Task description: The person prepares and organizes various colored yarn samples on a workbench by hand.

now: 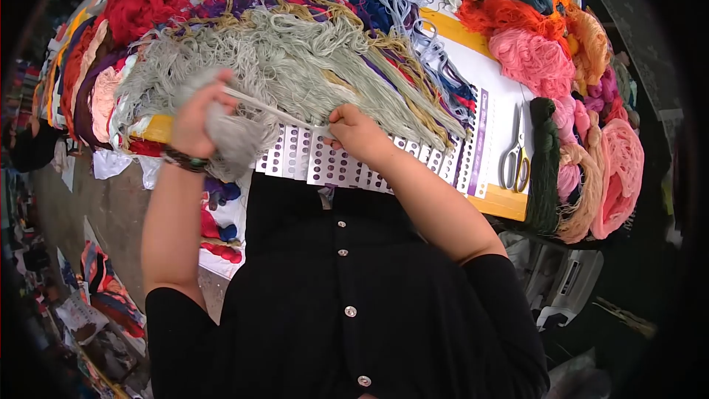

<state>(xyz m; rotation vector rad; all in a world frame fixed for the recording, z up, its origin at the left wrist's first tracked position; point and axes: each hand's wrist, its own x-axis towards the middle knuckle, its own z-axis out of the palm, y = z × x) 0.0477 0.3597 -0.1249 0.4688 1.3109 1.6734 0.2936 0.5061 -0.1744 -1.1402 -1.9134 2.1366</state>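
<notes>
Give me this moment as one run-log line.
left hand: holding grey yarn bundle | right hand: pinching pale strand, at punched cards | strand: drawn straight between hands | scissors: lying untouched, right

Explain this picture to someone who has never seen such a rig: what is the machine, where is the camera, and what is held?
There is no machine: a person works bare-handed, and the one camera, worn on their head, looks down past their black shirt. The left hand holds a blurred grey yarn bundle. A pale strand runs from it to the right hand, whose fingers pinch near the punched cards. On the table lie grey-green threads, pink yarn, a dark green skein and scissors.
</notes>
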